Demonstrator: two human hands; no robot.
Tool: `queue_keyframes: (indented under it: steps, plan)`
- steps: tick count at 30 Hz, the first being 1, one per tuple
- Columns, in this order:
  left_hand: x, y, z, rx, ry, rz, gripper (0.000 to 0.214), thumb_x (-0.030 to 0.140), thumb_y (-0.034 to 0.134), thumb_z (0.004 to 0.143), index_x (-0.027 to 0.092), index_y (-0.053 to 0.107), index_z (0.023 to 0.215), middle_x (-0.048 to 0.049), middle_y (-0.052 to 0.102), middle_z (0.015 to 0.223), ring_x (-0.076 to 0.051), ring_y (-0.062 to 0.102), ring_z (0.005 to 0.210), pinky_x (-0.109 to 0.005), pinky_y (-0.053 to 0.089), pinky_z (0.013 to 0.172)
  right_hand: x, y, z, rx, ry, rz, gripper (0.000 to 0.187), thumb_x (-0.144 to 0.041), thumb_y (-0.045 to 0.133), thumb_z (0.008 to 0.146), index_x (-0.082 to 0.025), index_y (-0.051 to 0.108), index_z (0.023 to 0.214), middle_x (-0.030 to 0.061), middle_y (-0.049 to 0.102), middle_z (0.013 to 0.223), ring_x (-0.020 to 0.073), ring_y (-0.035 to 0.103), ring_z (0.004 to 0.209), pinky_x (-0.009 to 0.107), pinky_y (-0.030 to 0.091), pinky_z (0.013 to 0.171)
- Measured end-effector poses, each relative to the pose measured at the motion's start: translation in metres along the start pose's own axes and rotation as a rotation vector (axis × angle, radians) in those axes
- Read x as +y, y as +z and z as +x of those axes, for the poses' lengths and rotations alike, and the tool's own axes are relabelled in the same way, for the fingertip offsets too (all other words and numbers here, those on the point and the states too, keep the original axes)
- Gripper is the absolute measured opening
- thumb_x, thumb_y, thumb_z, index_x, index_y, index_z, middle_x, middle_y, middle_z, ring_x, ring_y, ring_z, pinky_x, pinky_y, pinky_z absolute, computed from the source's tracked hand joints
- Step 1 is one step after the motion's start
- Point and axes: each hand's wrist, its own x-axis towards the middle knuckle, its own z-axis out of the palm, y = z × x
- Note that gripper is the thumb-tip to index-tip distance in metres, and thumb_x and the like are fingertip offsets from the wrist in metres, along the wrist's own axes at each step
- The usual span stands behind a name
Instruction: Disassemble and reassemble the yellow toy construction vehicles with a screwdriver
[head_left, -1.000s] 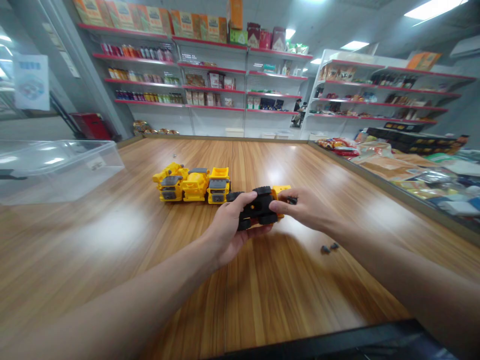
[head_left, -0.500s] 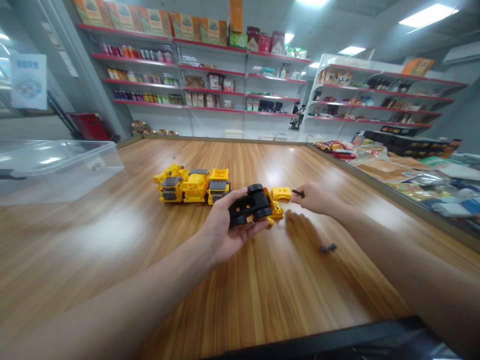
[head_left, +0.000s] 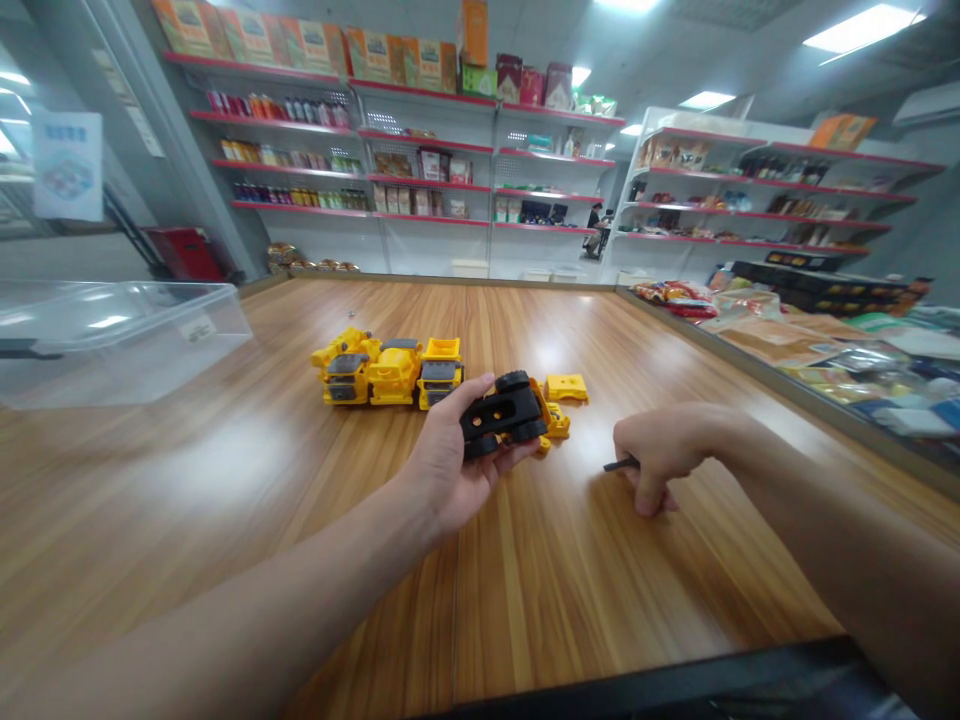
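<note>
Both forearms are shown bare from the lower edge up to the wrists, and the left hand (head_left: 450,470) and right hand (head_left: 664,450) are likewise uncovered.

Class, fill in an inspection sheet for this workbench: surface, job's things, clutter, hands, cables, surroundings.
Surface: glossy wooden table.
Job's things: toy truck upside down, wheels up; loose yellow part beside it.
Clutter: three yellow toy trucks in a row; clear plastic bin at left.
Hands: left hand grips the toy truck; right hand, resting on the table, closed on a dark tool.
Cables: nothing seen.
Surroundings: stocked shop shelves behind; packaged goods at right.
</note>
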Motion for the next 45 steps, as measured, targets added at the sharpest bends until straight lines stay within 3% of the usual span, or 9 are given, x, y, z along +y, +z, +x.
queue_keyframes:
  steps: [4,7,10,15,27,31,37,41,45]
  plan:
    - [-0.002,0.0,-0.002,0.012,0.015,0.007,0.026,0.03,0.067,0.079,0.011,0.069,0.097,-0.0131,0.074,0.094,-0.025,0.072,0.079,-0.037,0.063,0.066,-0.012,-0.001,-0.001,0.18,-0.224,0.081,0.021,-0.034,0.072,0.073,-0.014,0.074,0.081,0.0019,0.072,0.074,0.013,0.06,0.065,0.023,0.039,0.058]
    - [-0.003,-0.001,-0.002,0.005,0.016,0.012,0.03,0.033,0.066,0.079,0.011,0.069,0.099,-0.0137,0.074,0.096,-0.026,0.072,0.078,-0.037,0.062,0.064,-0.028,0.003,0.002,0.611,-0.566,0.274,0.019,-0.034,0.074,0.077,-0.017,0.073,0.086,-0.001,0.069,0.074,0.0112,0.058,0.067,0.022,0.04,0.061]
    - [-0.003,0.0,-0.003,-0.016,0.004,0.01,0.028,0.033,0.064,0.08,0.011,0.07,0.096,-0.0132,0.074,0.092,-0.024,0.071,0.074,-0.035,0.062,0.063,-0.046,0.013,0.008,1.01,-0.772,0.431,0.017,-0.033,0.076,0.078,-0.017,0.071,0.082,-0.0024,0.066,0.068,0.0091,0.055,0.06,0.022,0.039,0.056]
    - [-0.006,0.0,-0.003,0.001,0.009,0.025,0.018,0.028,0.064,0.079,0.012,0.071,0.086,-0.0084,0.073,0.078,-0.017,0.067,0.061,-0.03,0.061,0.06,-0.065,0.027,0.011,1.247,-0.889,0.429,0.012,-0.026,0.075,0.08,-0.016,0.07,0.086,0.0008,0.067,0.074,0.0113,0.06,0.065,0.025,0.046,0.061]
    - [-0.013,0.002,-0.008,-0.097,-0.012,0.074,0.016,0.024,0.066,0.079,0.012,0.071,0.088,-0.0082,0.07,0.086,-0.018,0.066,0.073,-0.034,0.061,0.07,-0.067,0.03,0.018,1.459,-0.866,0.305,0.013,-0.02,0.073,0.081,-0.022,0.075,0.093,0.003,0.056,0.089,0.0152,0.059,0.082,0.031,0.05,0.071]
    - [-0.014,0.002,-0.008,-0.092,-0.032,0.087,0.015,0.024,0.066,0.079,0.012,0.071,0.087,-0.0072,0.07,0.083,-0.017,0.066,0.072,-0.034,0.06,0.069,-0.067,0.03,0.02,1.427,-0.805,0.266,0.014,-0.023,0.073,0.081,-0.022,0.075,0.095,0.0034,0.056,0.09,0.016,0.058,0.083,0.031,0.049,0.073]
    - [-0.015,0.0,-0.009,-0.075,-0.05,0.101,0.018,0.024,0.066,0.078,0.012,0.071,0.091,-0.0089,0.072,0.088,-0.017,0.067,0.073,-0.032,0.06,0.068,-0.065,0.029,0.009,1.295,-0.733,0.267,0.032,-0.04,0.07,0.083,-0.021,0.065,0.108,0.004,0.058,0.092,0.0183,0.057,0.082,0.033,0.047,0.073]
    - [-0.014,0.001,-0.007,-0.066,-0.062,0.111,0.023,0.024,0.065,0.078,0.01,0.071,0.095,-0.0127,0.073,0.091,-0.022,0.069,0.08,-0.033,0.06,0.068,-0.066,0.029,-0.001,1.29,-0.723,0.414,0.02,-0.033,0.039,0.099,-0.02,0.054,0.103,0.002,0.055,0.082,0.0153,0.052,0.07,0.03,0.043,0.062]
    - [-0.013,0.001,-0.006,-0.041,-0.048,0.1,0.018,0.021,0.065,0.077,0.011,0.071,0.09,-0.0109,0.073,0.085,-0.021,0.069,0.076,-0.032,0.06,0.064,-0.07,0.028,-0.005,1.412,-0.726,0.277,0.005,-0.019,0.054,0.09,-0.019,0.059,0.091,0.0039,0.055,0.089,0.0164,0.055,0.078,0.031,0.045,0.068]
